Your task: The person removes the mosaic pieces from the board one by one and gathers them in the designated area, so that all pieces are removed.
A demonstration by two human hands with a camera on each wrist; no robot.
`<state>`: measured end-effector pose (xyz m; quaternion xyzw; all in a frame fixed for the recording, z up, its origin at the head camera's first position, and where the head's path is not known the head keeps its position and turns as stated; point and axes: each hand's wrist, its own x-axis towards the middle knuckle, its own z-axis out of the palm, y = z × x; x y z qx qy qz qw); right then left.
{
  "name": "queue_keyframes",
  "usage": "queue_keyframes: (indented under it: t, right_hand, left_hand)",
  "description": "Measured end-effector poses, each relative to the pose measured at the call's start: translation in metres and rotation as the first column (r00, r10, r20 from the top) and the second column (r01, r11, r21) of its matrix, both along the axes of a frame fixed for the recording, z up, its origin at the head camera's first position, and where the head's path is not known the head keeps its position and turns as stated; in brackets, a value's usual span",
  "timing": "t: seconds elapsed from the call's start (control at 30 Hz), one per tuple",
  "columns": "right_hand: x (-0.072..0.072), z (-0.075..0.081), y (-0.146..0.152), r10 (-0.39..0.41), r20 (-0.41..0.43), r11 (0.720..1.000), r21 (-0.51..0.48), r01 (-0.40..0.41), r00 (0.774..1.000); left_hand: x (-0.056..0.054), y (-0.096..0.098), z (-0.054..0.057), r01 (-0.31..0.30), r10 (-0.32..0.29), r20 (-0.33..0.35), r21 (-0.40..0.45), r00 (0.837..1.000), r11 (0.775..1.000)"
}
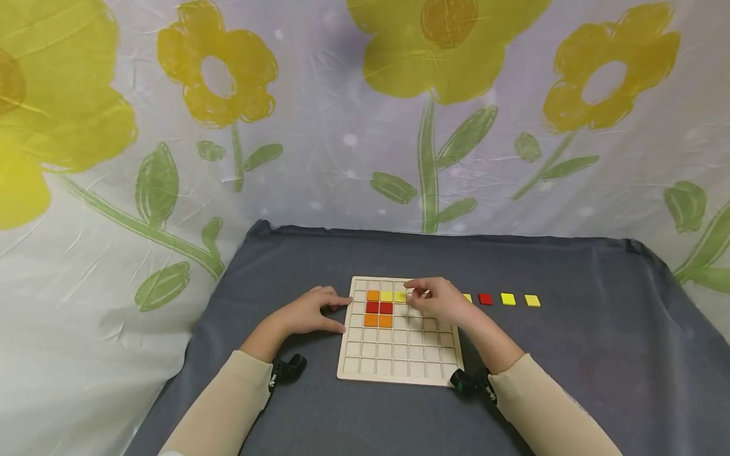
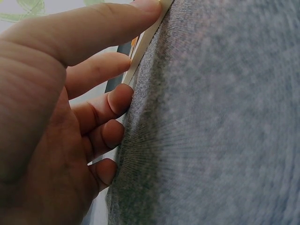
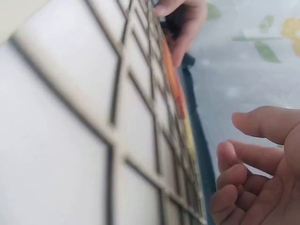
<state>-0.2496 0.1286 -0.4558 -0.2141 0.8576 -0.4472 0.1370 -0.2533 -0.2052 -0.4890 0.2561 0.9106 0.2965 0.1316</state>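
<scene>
A wooden grid board (image 1: 399, 354) lies on the dark cloth. Coloured square tiles fill part of its upper left. The top row holds an orange tile (image 1: 373, 295) and two yellow tiles (image 1: 386, 296). Two red tiles (image 1: 372, 307) sit below those, then two orange tiles (image 1: 371, 320). My left hand (image 1: 310, 310) touches the board's left edge with thumb and forefinger extended. Over the upper part of the board is my right hand (image 1: 436, 297), fingertips just right of the yellow tiles. In the right wrist view its thumb and forefinger stand apart with nothing between them, the other fingers loosely curled.
To the right of the board, loose tiles lie in a row: a yellow one (image 1: 467, 297) partly hidden by the right hand, a red one (image 1: 485, 299) and two more yellow ones (image 1: 507, 299). A flower-printed curtain (image 1: 325, 171) hangs behind the cloth-covered table (image 1: 570, 367).
</scene>
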Motion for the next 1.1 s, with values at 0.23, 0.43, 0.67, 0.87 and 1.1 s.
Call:
queue_keyframes:
  t: [0.23, 0.43, 0.67, 0.87, 1.1]
  right_hand:
    - [-0.007, -0.015, 0.0, 0.054, 0.033, 0.998, 0.037, -0.055, 0.998]
    - [-0.011, -0.02, -0.002, 0.093, -0.109, 0.985, 0.152, -0.076, 0.99]
    - [-0.01, -0.026, -0.003, 0.06, -0.153, 0.985, 0.168, -0.034, 0.986]
    - [-0.008, -0.025, -0.006, -0.023, -0.113, 0.994, 0.101, 0.035, 0.993]
    - [-0.006, -0.023, -0.009, -0.086, -0.061, 0.996, 0.009, 0.086, 0.994]
  left_hand:
    - [0.0, 0.0, 0.0, 0.003, -0.003, 0.002, 0.0, 1.0, 1.0]
    - [0.0, 0.0, 0.002, 0.003, -0.003, 0.001, 0.008, 1.0, 1.0]
    - [0.0, 0.001, -0.001, 0.0, 0.0, 0.011, 0.008, 1.0, 1.0]
    - [0.001, 0.001, 0.0, -0.002, 0.002, 0.012, 0.01, 1.0, 1.0]
    - [0.001, 0.0, 0.0, -0.002, 0.002, 0.005, 0.01, 1.0, 1.0]
